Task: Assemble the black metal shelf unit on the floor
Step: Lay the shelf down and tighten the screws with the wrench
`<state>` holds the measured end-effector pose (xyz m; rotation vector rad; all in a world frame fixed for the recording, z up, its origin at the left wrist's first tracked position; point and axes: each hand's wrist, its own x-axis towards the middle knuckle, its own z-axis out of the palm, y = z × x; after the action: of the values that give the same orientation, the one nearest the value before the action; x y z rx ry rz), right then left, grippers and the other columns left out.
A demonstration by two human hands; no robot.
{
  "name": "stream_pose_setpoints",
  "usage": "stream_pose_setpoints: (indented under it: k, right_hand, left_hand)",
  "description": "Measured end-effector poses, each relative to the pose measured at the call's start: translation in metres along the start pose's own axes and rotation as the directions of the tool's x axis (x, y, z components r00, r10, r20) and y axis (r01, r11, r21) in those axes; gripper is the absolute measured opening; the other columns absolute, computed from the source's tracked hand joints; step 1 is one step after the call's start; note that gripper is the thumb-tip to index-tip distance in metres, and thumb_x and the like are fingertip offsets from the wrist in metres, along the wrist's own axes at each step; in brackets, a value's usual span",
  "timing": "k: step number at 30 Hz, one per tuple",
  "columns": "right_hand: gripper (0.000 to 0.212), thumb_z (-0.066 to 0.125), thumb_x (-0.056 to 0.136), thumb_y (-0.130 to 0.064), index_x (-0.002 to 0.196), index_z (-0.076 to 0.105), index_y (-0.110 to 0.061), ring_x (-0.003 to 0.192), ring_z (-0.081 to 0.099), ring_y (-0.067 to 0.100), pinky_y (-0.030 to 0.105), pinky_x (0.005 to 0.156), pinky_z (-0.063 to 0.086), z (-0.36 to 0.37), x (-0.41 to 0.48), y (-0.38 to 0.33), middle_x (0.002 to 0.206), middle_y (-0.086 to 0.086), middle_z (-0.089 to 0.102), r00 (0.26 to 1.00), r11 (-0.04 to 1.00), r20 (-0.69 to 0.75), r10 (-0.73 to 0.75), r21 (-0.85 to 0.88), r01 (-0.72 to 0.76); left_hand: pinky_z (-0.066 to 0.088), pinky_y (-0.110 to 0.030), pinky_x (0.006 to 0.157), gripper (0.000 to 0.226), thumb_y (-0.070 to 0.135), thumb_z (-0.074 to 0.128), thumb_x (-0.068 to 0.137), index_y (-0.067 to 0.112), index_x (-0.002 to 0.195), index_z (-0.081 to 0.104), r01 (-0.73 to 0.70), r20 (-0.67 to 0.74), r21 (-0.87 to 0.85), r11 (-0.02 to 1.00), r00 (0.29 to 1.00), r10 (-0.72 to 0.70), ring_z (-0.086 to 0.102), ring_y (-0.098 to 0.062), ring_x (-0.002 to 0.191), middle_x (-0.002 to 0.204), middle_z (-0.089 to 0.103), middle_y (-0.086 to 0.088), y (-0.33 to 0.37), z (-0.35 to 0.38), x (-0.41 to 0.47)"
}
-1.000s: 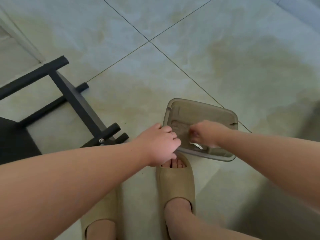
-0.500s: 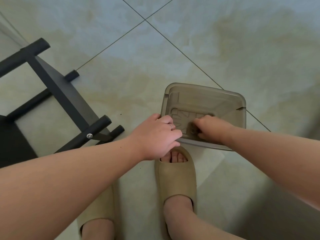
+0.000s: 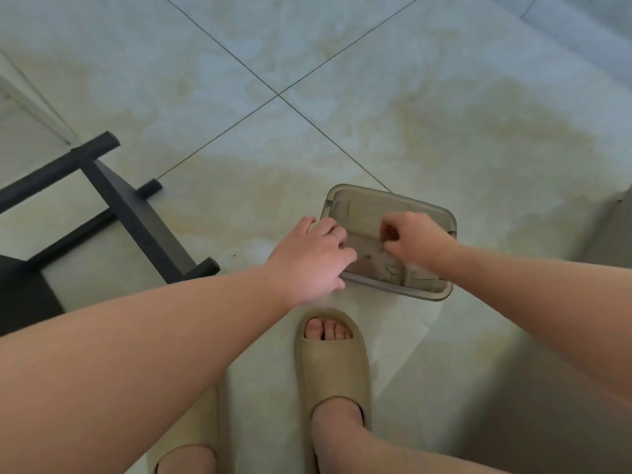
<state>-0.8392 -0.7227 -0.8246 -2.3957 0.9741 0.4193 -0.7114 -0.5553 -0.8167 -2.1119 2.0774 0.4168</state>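
Lifting off the tray bottom since a moment ago, my right hand (image 3: 415, 242) is pinching a small dark part (image 3: 385, 235), probably a fastener. My left hand (image 3: 309, 258) is curling over the rim of the smoky translucent plastic tray (image 3: 441, 217). Further left, the black metal shelf frame (image 3: 136, 217) is lying on the pale tiled floor (image 3: 444, 97), and I'm judging it only partly assembled.

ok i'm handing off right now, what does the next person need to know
Left hand: holds the near-left rim of the tray, steadying it.
Right hand: fingers curled inside the tray, apparently pinching a small part; too small to identify.
Shelf frame: lies on the floor to the left, some bars already joined; the rest runs out of view.
Left to do: bring the part to the frame and go on assembling.
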Motion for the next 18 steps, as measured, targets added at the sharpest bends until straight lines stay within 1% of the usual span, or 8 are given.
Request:
stream_pose_setpoints:
  k: [3, 6, 8, 10, 12, 14, 15, 18]
  right_hand:
    - [0.016, 0.066, 0.089, -0.010, 0.079, 0.058, -0.020, 0.076, 0.059, 0.020, 0.028, 0.061, 0.045, -0.043, -0.021, -0.024, 0.080, -0.001, 0.063, 0.991, 0.986, -0.103, 0.084, 0.155, -0.067]
    - [0.014, 0.071, 0.089, -0.013, 0.080, 0.061, -0.018, 0.067, 0.058, 0.014, 0.024, 0.050, 0.041, -0.083, -0.053, -0.060, 0.082, 0.004, 0.068, 0.981, 0.951, -0.168, 0.100, 0.306, -0.045]
    - [0.011, 0.071, 0.091, -0.013, 0.086, 0.063, -0.016, 0.063, 0.058, 0.014, 0.019, 0.043, 0.040, -0.103, -0.082, -0.091, 0.078, 0.003, 0.069, 0.975, 0.914, -0.209, 0.076, 0.405, 0.015]
    - [0.007, 0.071, 0.092, -0.010, 0.093, 0.066, -0.014, 0.059, 0.059, 0.011, 0.016, 0.041, 0.040, -0.118, -0.114, -0.124, 0.078, 0.005, 0.070, 0.973, 0.881, -0.228, 0.028, 0.466, 0.083]
    - [0.005, 0.072, 0.091, -0.007, 0.092, 0.067, -0.010, 0.051, 0.058, 0.005, 0.015, 0.042, 0.042, -0.129, -0.146, -0.155, 0.072, 0.004, 0.068, 0.971, 0.851, -0.238, -0.032, 0.503, 0.151]
    - [0.005, 0.073, 0.089, -0.008, 0.088, 0.068, -0.009, 0.048, 0.056, 0.004, 0.016, 0.044, 0.043, -0.133, -0.179, -0.181, 0.066, 0.000, 0.065, 0.965, 0.817, -0.249, -0.084, 0.537, 0.210]
    - [0.006, 0.074, 0.088, -0.009, 0.086, 0.069, -0.011, 0.050, 0.056, 0.007, 0.015, 0.045, 0.042, -0.132, -0.193, -0.192, 0.065, -0.002, 0.063, 0.961, 0.803, -0.257, -0.102, 0.548, 0.232]
    - [0.010, 0.073, 0.087, -0.011, 0.079, 0.071, -0.017, 0.054, 0.050, 0.014, 0.016, 0.044, 0.037, -0.123, -0.229, -0.210, 0.056, -0.008, 0.060, 0.955, 0.766, -0.258, -0.143, 0.582, 0.272]
  left_hand:
    - [0.031, -0.044, 0.104, 0.042, 0.043, 0.051, 0.096, 0.028, 0.136, 0.049, 0.117, 0.119, -0.067, 0.991, 0.987, -0.109, 0.037, -0.027, 0.130, 0.138, 0.048, -0.004, -0.003, -0.041, -0.024]
    - [0.032, -0.044, 0.103, 0.044, 0.043, 0.046, 0.099, 0.030, 0.141, 0.043, 0.321, 0.223, -0.117, 0.940, 0.931, -0.290, 0.041, -0.027, 0.129, 0.141, 0.047, -0.003, -0.012, -0.086, -0.063]
    - [0.034, -0.042, 0.104, 0.046, 0.045, 0.047, 0.099, 0.031, 0.142, 0.042, 0.465, 0.216, -0.222, 0.857, 0.881, -0.422, 0.043, -0.026, 0.130, 0.142, 0.048, 0.000, -0.014, -0.114, -0.093]
    - [0.039, -0.040, 0.105, 0.045, 0.045, 0.049, 0.099, 0.030, 0.141, 0.044, 0.540, 0.185, -0.379, 0.751, 0.840, -0.511, 0.048, -0.022, 0.127, 0.139, 0.053, 0.003, -0.010, -0.140, -0.123]
    - [0.045, -0.033, 0.093, 0.043, 0.042, 0.051, 0.099, 0.028, 0.140, 0.047, 0.533, 0.115, -0.532, 0.658, 0.815, -0.568, 0.054, -0.018, 0.115, 0.128, 0.058, 0.006, -0.001, -0.163, -0.152]
    - [0.040, -0.020, 0.072, 0.039, 0.039, 0.054, 0.098, 0.028, 0.136, 0.051, 0.473, 0.007, -0.653, 0.592, 0.785, -0.619, 0.055, -0.012, 0.099, 0.110, 0.059, 0.013, 0.011, -0.181, -0.181]
    - [0.036, -0.017, 0.067, 0.036, 0.038, 0.055, 0.098, 0.029, 0.133, 0.054, 0.437, -0.047, -0.699, 0.566, 0.762, -0.646, 0.055, -0.009, 0.094, 0.104, 0.058, 0.016, 0.017, -0.188, -0.196]
    - [0.040, -0.021, 0.070, 0.026, 0.034, 0.060, 0.095, 0.033, 0.121, 0.062, 0.340, -0.133, -0.800, 0.494, 0.703, -0.699, 0.058, -0.006, 0.088, 0.103, 0.063, 0.018, 0.038, -0.200, -0.236]
